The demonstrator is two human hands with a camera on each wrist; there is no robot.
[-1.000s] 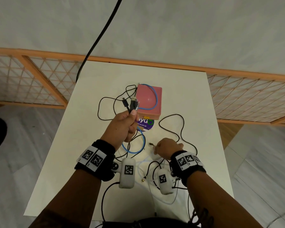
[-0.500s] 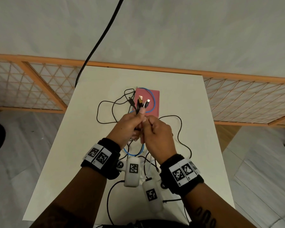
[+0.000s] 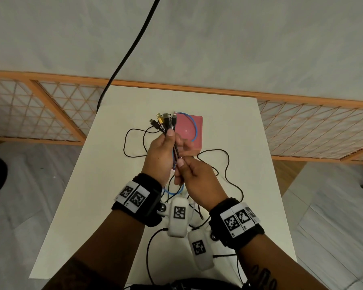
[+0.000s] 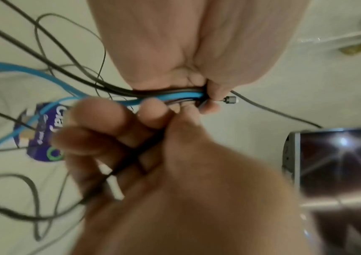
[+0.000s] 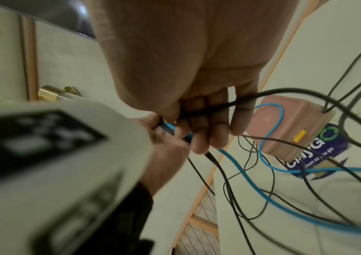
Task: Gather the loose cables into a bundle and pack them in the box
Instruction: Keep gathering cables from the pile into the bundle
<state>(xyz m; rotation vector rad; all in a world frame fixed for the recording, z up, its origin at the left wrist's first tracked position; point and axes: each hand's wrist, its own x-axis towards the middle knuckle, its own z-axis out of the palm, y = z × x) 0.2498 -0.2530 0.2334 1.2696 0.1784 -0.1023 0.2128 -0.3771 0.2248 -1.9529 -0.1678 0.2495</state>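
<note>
My left hand [image 3: 166,143] grips a bunch of cable ends above the table, and their connectors [image 3: 162,122] stick up past the thumb. Just below it my right hand [image 3: 181,164] holds the same black and blue strands; its fingers [image 5: 207,124] curl round a black cable [image 5: 279,94]. The left wrist view shows the left fingertips [image 4: 213,96] pinching the strands. The pink box [image 3: 190,130] lies shut behind the hands, with a loop of the blue cable [image 3: 195,127] across its lid. Loose black cable [image 3: 226,164] trails over the table.
The white table [image 3: 239,126] is small, with edges close on every side. An orange lattice fence [image 3: 302,126] runs behind it. A thick black cord [image 3: 130,51] hangs from above at the far left corner. A purple label [image 5: 319,151] lies by the box.
My right hand left the table, brought another cable end up to the bunch, then slid down the strands below my left hand. The left hand lifted the bunch slightly higher.
</note>
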